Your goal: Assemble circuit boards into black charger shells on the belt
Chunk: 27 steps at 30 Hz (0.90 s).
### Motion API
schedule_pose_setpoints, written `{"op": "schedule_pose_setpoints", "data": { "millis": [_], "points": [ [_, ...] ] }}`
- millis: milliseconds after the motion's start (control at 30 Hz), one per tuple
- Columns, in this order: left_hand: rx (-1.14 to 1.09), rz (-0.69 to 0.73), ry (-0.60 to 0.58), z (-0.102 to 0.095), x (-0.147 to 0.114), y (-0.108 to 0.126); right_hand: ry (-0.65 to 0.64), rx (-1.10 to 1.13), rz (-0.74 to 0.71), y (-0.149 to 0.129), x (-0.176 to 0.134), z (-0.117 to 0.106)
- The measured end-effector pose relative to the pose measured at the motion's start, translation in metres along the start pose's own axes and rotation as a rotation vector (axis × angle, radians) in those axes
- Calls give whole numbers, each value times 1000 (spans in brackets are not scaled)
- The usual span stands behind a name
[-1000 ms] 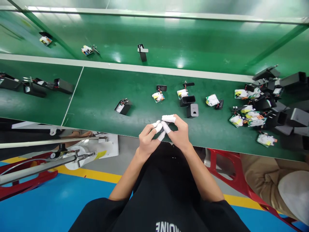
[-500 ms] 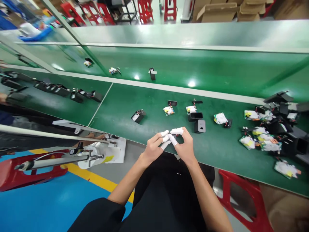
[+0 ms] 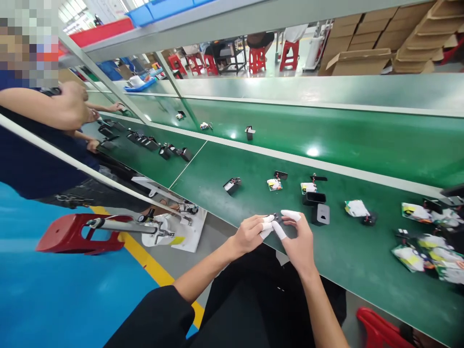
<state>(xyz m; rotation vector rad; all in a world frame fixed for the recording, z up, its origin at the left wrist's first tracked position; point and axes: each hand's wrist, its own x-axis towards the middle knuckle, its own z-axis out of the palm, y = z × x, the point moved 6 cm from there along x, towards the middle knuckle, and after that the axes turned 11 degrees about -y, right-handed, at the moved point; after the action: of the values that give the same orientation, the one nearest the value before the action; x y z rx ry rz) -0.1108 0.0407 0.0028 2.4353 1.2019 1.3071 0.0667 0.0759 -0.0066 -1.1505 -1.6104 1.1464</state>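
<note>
L hand (image 3: 250, 234) & R hand (image 3: 299, 239) meet at near edge of green bench (image 3: 348, 251), white-cotted fingertips (image 3: 277, 229) pinched together on a small dark part (image 3: 274, 216); can't tell which hand grips it. 2 black housings (image 3: 317, 207) sit just beyond R hand, circuit boards (image 3: 274, 184) farther back.

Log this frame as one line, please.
left hand: fingertips meet right's | right hand: white finger cots, at green bench edge | nearest: two black housings

Two black housings (image 3: 318, 207) beside the hands, four red stools (image 3: 258, 57) (far aisle).
</note>
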Motion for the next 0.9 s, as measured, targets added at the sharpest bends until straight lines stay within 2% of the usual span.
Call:
{"op": "schedule_pose_setpoints", "data": {
  "millis": [100,200,267,333,433,533,600,700,767,833,900],
  "points": [
    [47,-167,143,24,-12,9,104,-30,126,6,-20,-2],
    [52,-319,256,56,-25,24,130,-9,186,9,-28,-5],
    [-5,-396,258,73,-29,31,144,-79,193,8,-26,-12],
    [-128,-450,221,80,-26,34,130,-207,154,5,-19,-19],
    [-292,-540,208,63,-16,23,66,-417,-47,-5,-12,-23],
    [-315,-600,167,30,-2,-1,7,-600,-280,-11,-15,-21],
    [-317,-608,122,10,6,-19,-15,-677,-366,-9,-19,-19],
    [-331,-649,125,-9,6,-40,4,-731,-405,-5,-19,-18],
    [-340,-683,152,-16,-1,-43,39,-745,-398,-5,-16,-16],
    [-324,-648,191,-28,-4,-38,65,-736,-393,-8,-13,-13],
    [-211,-571,218,-55,6,-41,93,-726,-400,-10,-13,-11]
  ]
}}
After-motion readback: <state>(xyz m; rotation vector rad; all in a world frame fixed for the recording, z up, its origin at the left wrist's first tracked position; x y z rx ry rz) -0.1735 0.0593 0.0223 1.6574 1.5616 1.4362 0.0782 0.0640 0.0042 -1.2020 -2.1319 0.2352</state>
